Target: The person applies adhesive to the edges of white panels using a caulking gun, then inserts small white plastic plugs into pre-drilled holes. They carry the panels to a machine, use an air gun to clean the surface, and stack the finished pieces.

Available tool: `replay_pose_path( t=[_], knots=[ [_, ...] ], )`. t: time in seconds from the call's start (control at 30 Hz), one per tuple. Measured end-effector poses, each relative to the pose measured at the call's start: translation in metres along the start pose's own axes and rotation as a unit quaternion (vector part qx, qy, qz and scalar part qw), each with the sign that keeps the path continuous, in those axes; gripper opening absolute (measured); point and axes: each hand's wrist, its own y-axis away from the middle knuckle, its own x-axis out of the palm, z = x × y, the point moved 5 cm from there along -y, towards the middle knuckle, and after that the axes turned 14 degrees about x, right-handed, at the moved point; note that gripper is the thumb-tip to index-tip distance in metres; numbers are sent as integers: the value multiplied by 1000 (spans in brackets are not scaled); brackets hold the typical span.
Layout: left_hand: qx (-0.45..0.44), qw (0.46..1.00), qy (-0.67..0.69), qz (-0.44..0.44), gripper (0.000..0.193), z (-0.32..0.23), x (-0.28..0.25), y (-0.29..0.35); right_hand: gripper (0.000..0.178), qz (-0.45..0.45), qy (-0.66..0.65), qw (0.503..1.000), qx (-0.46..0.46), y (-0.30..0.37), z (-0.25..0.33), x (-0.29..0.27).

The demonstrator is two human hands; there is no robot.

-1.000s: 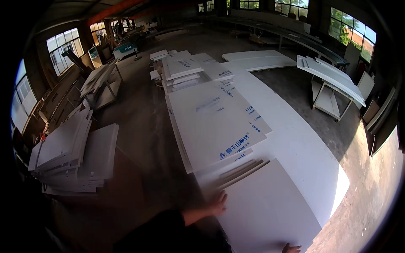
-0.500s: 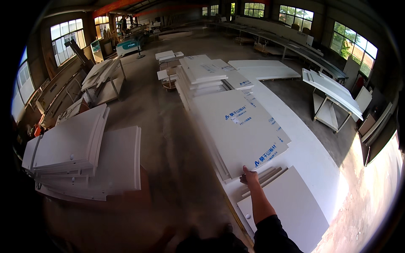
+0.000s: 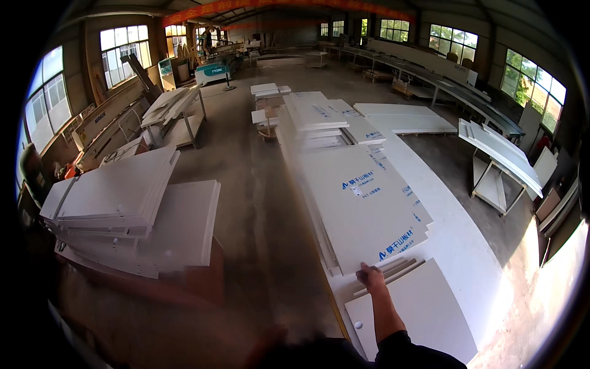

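Observation:
My right hand [image 3: 372,278] is at the near corner of a large white board [image 3: 350,221] with blue printing. Its thumb lies on the board's top face, and the other fingers curl at the edge, partly hidden. This board is on top of a stack on a long white work surface [image 3: 455,240]. Just nearer to me, narrow white strips [image 3: 399,270] lie beside a plain white panel [image 3: 424,307] with a round hole or mark near its left edge. My forearm crosses above that panel. No clear view of my left hand; low in the middle there is only dark blur.
Left of the aisle stands a pile of white panels [image 3: 114,194] on a reddish-brown base [image 3: 206,280]. Further along my surface are more stacked boards [image 3: 313,111]. A metal rack [image 3: 491,178] with white panels stands at right, a teal machine [image 3: 212,72] far off.
The view has shifted, so the surroundings appear further right. My right hand keeps its place at the board's near corner, and the board looks unmoved on its stack.

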Motion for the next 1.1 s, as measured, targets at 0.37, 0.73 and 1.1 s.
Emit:
replay_pose_path(
  t=[0.37,0.73,1.1],
  knots=[
    [-112,992,-7,-54,60,-153,109,-118,33,188,174,959,124,199,-70,-56],
    [-105,975,-142,-138,57,-173,66,-120,52,-320,403,855,-68,140,99,-137],
    [8,930,-191,-315,49,-365,3,-23,56,-258,297,915,-87,133,-3,-128]
  ],
)
